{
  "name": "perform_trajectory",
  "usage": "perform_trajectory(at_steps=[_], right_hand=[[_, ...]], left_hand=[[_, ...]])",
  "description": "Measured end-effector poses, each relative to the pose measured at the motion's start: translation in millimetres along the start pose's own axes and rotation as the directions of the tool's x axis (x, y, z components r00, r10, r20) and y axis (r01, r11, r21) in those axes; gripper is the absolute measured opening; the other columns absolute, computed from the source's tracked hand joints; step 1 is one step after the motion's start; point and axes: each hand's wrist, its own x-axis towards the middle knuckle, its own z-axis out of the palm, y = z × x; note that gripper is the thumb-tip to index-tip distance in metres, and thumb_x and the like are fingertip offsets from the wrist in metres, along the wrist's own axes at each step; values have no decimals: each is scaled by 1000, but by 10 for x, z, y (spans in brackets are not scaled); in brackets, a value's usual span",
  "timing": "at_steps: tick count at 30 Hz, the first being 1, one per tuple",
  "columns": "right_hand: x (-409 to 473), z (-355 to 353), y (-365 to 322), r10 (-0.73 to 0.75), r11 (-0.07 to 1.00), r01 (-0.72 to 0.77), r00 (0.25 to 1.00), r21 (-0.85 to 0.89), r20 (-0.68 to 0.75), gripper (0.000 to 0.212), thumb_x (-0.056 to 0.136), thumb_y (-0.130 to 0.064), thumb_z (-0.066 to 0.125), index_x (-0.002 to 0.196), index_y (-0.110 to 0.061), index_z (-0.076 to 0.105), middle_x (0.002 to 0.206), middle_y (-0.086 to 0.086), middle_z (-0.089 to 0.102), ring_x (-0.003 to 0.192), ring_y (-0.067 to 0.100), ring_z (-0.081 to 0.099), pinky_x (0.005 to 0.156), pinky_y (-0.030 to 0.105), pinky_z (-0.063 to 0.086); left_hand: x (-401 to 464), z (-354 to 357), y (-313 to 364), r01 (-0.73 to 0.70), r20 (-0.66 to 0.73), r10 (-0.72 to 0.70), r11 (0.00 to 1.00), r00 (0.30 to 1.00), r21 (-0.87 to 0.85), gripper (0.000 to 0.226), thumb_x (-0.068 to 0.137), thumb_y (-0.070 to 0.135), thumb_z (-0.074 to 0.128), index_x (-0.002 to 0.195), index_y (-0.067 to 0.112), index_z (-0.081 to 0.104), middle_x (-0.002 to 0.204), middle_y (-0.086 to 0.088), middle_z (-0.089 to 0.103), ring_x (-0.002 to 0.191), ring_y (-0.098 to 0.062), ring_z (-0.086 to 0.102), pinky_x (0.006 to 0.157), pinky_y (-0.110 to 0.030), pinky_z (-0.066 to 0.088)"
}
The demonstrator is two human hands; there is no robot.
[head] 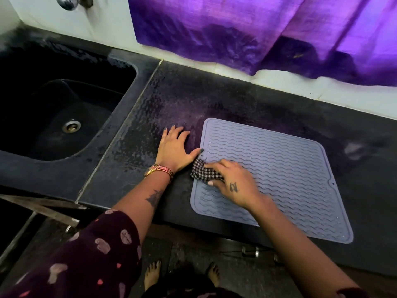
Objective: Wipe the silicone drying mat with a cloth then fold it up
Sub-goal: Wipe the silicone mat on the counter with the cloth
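A grey-blue silicone drying mat (279,168) with wavy ridges lies flat on the black counter, its near right corner reaching the counter's front edge. My right hand (234,183) holds a black-and-white checked cloth (202,172) pressed against the mat near its left edge. My left hand (175,147) lies flat with fingers spread on the counter just left of the mat. Its thumb touches the mat's left edge by a small round hole.
A black sink (64,108) with a metal drain is set into the counter at the left. A purple curtain (257,33) hangs over the white wall at the back. Bare counter (354,130) stretches right of the mat. My feet show on the floor below.
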Motion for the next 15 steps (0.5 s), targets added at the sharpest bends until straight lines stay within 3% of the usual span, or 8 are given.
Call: perform_trajectory(at_steps=[4, 6, 8, 9, 12, 15], right_hand=[[-145, -6, -4, -85, 996, 84, 995, 19, 60, 44, 87, -38, 59, 130, -38, 49, 122, -9, 56, 111, 15, 48, 93, 31, 37], [-150, -84, 59, -91, 965, 60, 990, 256, 109, 41, 85, -28, 64, 124, -35, 56, 117, -10, 61, 109, 12, 52, 96, 32, 40], [-108, -136, 141, 2, 880, -19, 999, 474, 36, 36, 87, -22, 63, 120, -35, 58, 115, -8, 64, 105, 12, 57, 95, 36, 44], [-67, -135, 177, 71, 865, -61, 998, 497, -1, 33, 90, -24, 60, 120, -37, 55, 114, -5, 64, 104, 15, 57, 93, 38, 45], [48, -47, 180, 129, 952, -130, 991, 278, 23, 37, 93, -40, 49, 130, -39, 44, 125, 0, 54, 113, 22, 46, 92, 34, 39], [57, 40, 79, 98, 992, -100, 995, 71, 31, 69, 80, -64, 53, 138, -31, 36, 130, 1, 39, 117, 21, 37, 97, 37, 35]], left_hand=[[-4, 3, -4, -2, 2, 2, 1000, 1000, 0, 73, 80, 64, 54, 133, 14, 50, 144, -9, 42, 141, -28, 25, 118, -40, 4], [-3, 5, -3, 0, 0, 0, 1000, 1000, 5, 73, 80, 65, 53, 133, 15, 50, 144, -9, 42, 141, -28, 25, 118, -40, 4], [2, 7, -10, 4, 3, -4, 1000, 1000, 10, 73, 80, 66, 53, 133, 15, 49, 144, -8, 42, 141, -27, 24, 119, -39, 4], [5, 8, -13, 6, 5, -6, 1000, 1000, 12, 73, 80, 66, 52, 133, 16, 49, 145, -8, 42, 141, -27, 24, 119, -39, 4], [4, 8, -8, 5, 7, -5, 1000, 1000, 12, 73, 80, 65, 53, 133, 16, 49, 145, -8, 42, 141, -27, 24, 119, -39, 4], [1, 11, -3, 6, -9, -6, 1000, 1000, 13, 72, 80, 64, 54, 133, 15, 49, 144, -8, 43, 141, -27, 25, 119, -40, 5]])
